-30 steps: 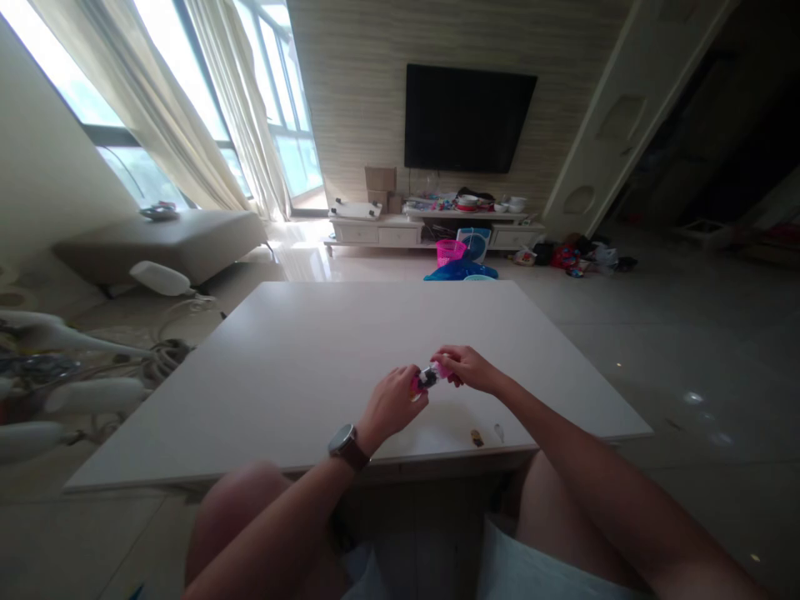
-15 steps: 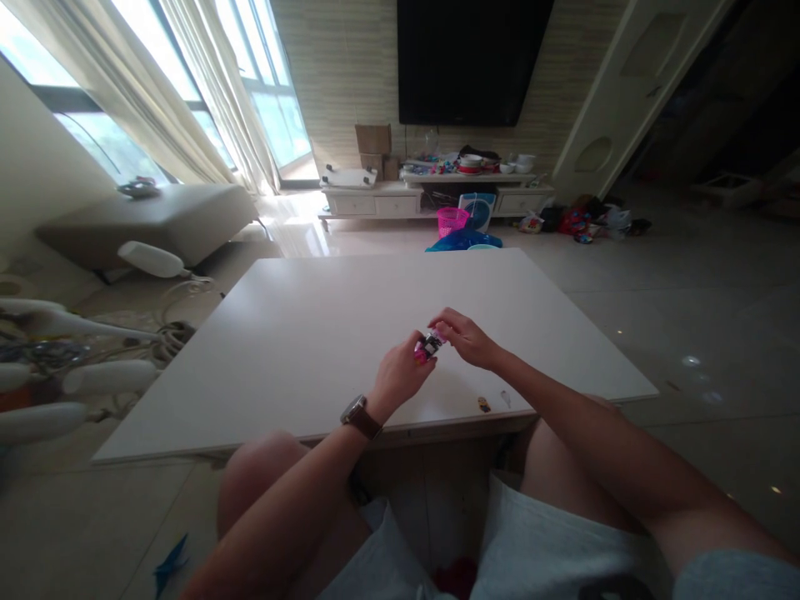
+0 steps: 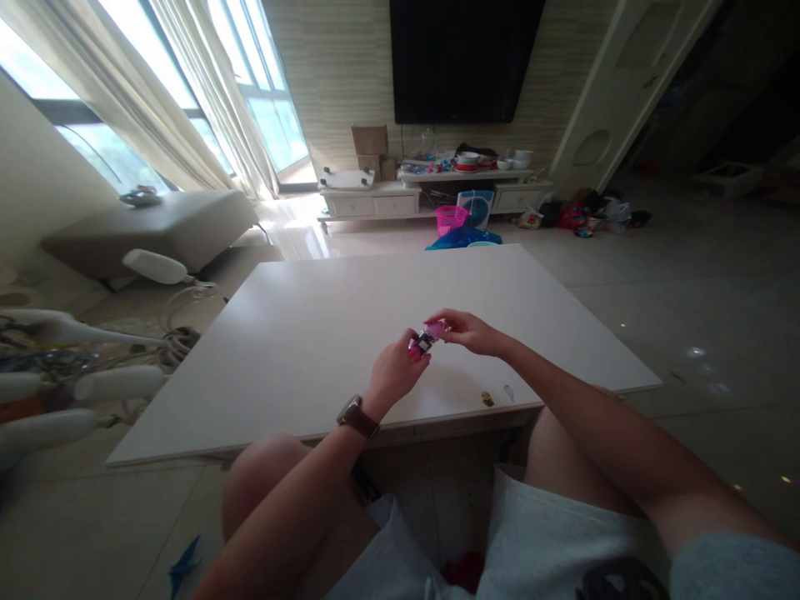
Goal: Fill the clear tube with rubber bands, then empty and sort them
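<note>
A small pink-and-black object (image 3: 426,340) is held between my hands above the white table; it is too small to tell its kind. My left hand (image 3: 400,367) grips its lower, brighter pink end with thumb and fingers, and a brown-strapped watch (image 3: 357,414) circles that wrist. On the pale pink upper end, the fingertips of my right hand (image 3: 466,331) are pinched. Near the front edge of the table lie a small yellow-and-dark figure-like piece (image 3: 487,399) and a small clear or whitish piece (image 3: 508,392).
The white tabletop (image 3: 312,333) spreads out in front of my knees. A lamp-like fixture with white arms (image 3: 118,383) lies at the left. Beyond the table are a blue plastic item (image 3: 462,238), a pink basket (image 3: 451,220) and a cluttered TV cabinet (image 3: 368,204).
More of the object's pale pink end shows between my hands now. My right fingers have shifted slightly on it. The camera view has moved a little.
</note>
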Demonstrator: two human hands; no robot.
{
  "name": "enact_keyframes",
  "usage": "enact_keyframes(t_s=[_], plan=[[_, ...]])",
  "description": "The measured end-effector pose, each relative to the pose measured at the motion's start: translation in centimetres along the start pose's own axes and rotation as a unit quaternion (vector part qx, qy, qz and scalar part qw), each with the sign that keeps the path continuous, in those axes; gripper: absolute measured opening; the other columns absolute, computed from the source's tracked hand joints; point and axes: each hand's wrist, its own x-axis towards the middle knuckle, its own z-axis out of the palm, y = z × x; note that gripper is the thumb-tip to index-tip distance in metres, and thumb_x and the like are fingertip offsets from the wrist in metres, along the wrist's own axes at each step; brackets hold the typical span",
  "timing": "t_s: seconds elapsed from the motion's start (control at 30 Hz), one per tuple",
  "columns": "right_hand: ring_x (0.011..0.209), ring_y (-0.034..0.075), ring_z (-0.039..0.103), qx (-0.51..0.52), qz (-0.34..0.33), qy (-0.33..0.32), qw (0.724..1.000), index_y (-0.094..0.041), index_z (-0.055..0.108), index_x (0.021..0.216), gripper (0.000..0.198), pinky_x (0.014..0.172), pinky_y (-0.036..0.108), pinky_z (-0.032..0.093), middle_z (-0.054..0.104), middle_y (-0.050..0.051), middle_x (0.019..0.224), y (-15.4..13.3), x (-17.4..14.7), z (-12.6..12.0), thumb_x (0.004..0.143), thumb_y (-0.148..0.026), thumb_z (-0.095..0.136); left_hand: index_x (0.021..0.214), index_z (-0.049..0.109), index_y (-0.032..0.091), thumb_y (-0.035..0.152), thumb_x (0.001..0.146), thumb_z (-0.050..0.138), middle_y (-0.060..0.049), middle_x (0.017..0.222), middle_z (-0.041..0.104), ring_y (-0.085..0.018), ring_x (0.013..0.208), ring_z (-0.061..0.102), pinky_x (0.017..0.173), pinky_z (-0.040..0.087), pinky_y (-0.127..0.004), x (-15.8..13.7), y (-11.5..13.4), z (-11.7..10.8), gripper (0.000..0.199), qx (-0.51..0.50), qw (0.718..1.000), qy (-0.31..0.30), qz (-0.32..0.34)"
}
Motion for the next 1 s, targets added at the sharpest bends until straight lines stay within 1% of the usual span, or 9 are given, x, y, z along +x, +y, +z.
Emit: enact_keyframes(t_s=[0.1, 0.23, 0.3, 0.37, 0.47, 0.6, 0.77, 0.87, 1.0], plan=[[0.066, 0.013, 0.056, -0.065, 0.026, 0.011, 0.997, -0.016, 0.068, 0.103, 0.046, 0.064, 0.026, 0.045, 0.064, 0.001, 0.077, 0.1, 0.0, 0.2, 0.092, -0.06, 0.058, 0.117, 0.055, 0.028, 0.035, 0.089, 0.062, -0.003, 0.088, 0.072, -0.024, 0.08, 0.066, 0.063, 0.034, -0.029, -0.2, 0.5, 0.1, 0.029, 0.021, 1.0, -0.007, 0.017], [0.056, 0.011, 0.048, -0.178, 0.067, 0.042, 0.981, -0.016, 0.061, 0.064, 0.07, 0.058, 0.025, 0.039, 0.051, -0.001, 0.054, 0.1, -0.1, 0.0, 0.098, -0.071, 0.035, 0.116, 0.055, 0.028, 0.033, 0.088, 0.064, -0.004, 0.092, 0.073, -0.025, 0.083, 0.068, 0.064, 0.035, -0.03, -0.5, 1.5, 0.1, 0.03, 0.05, 0.998, -0.021, 0.041], [0.062, 0.013, 0.054, -0.121, 0.072, 0.044, 0.989, -0.016, 0.068, 0.079, 0.069, 0.059, 0.025, 0.042, 0.061, 0.002, 0.066, 0.0, -0.2, -0.5, 0.099, -0.07, 0.031, 0.117, 0.055, 0.028, 0.034, 0.089, 0.064, -0.004, 0.092, 0.073, -0.024, 0.084, 0.068, 0.064, 0.035, -0.029, -0.4, 1.7, 0.0, 0.03, 0.041, 0.999, -0.023, 0.026], [0.079, 0.016, 0.062, -0.036, 0.055, 0.028, 0.997, -0.019, 0.07, 0.108, 0.055, 0.063, 0.024, 0.047, 0.07, 0.005, 0.094, -0.2, -0.3, -1.1, 0.098, -0.065, 0.042, 0.118, 0.054, 0.028, 0.036, 0.09, 0.063, -0.004, 0.091, 0.073, -0.024, 0.083, 0.068, 0.063, 0.034, -0.029, -0.1, 1.6, -0.1, 0.03, 0.025, 0.999, -0.017, 0.012], [0.093, 0.018, 0.065, 0.045, 0.034, -0.029, 0.998, -0.022, 0.065, 0.123, 0.043, 0.071, 0.026, 0.052, 0.069, 0.006, 0.114, -0.4, -0.4, -1.8, 0.09, -0.049, 0.065, 0.117, 0.054, 0.028, 0.036, 0.09, 0.063, -0.003, 0.092, 0.073, -0.023, 0.083, 0.067, 0.063, 0.035, -0.028, 0.2, 1.5, -0.2, 0.03, 0.014, 1.0, -0.007, 0.002], [0.078, 0.015, 0.065, 0.078, 0.034, -0.048, 0.995, -0.02, 0.065, 0.123, 0.041, 0.069, 0.027, 0.053, 0.07, 0.003, 0.097, -0.2, -0.3, -2.1, 0.086, -0.039, 0.07, 0.118, 0.054, 0.029, 0.036, 0.09, 0.063, -0.003, 0.092, 0.073, -0.023, 0.084, 0.067, 0.065, 0.036, -0.029, 0.3, 1.6, -0.2, 0.03, 0.015, 1.0, -0.007, -0.009], [0.071, 0.015, 0.061, 0.096, 0.046, -0.049, 0.993, -0.016, 0.066, 0.115, 0.043, 0.065, 0.027, 0.052, 0.066, 0.001, 0.078, -0.3, -0.3, -1.9, 0.082, -0.043, 0.074, 0.117, 0.054, 0.029, 0.037, 0.089, 0.064, -0.003, 0.091, 0.072, -0.023, 0.084, 0.067, 0.064, 0.035, -0.029, 0.1, 1.8, -0.1, 0.031, 0.022, 1.0, 0.0, -0.01], [0.063, 0.013, 0.056, 0.054, 0.059, -0.038, 0.996, -0.015, 0.068, 0.097, 0.04, 0.06, 0.025, 0.046, 0.061, -0.001, 0.067, -0.3, -0.3, -1.9, 0.083, -0.053, 0.072, 0.116, 0.055, 0.029, 0.037, 0.089, 0.064, -0.003, 0.09, 0.072, -0.024, 0.082, 0.067, 0.063, 0.034, -0.029, 0.1, 1.7, -0.2, 0.029, 0.02, 1.0, 0.004, 0.0], [0.052, 0.011, 0.048, -0.014, 0.086, 0.002, 0.996, -0.015, 0.062, 0.066, 0.063, 0.053, 0.024, 0.038, 0.054, 0.0, 0.053, 0.1, -0.3, -1.9, 0.091, -0.072, 0.05, 0.116, 0.055, 0.028, 0.037, 0.09, 0.063, -0.003, 0.09, 0.072, -0.023, 0.082, 0.066, 0.064, 0.035, -0.029, 0.1, 1.9, -0.4, 0.029, 0.013, 1.0, 0.004, 0.003]])
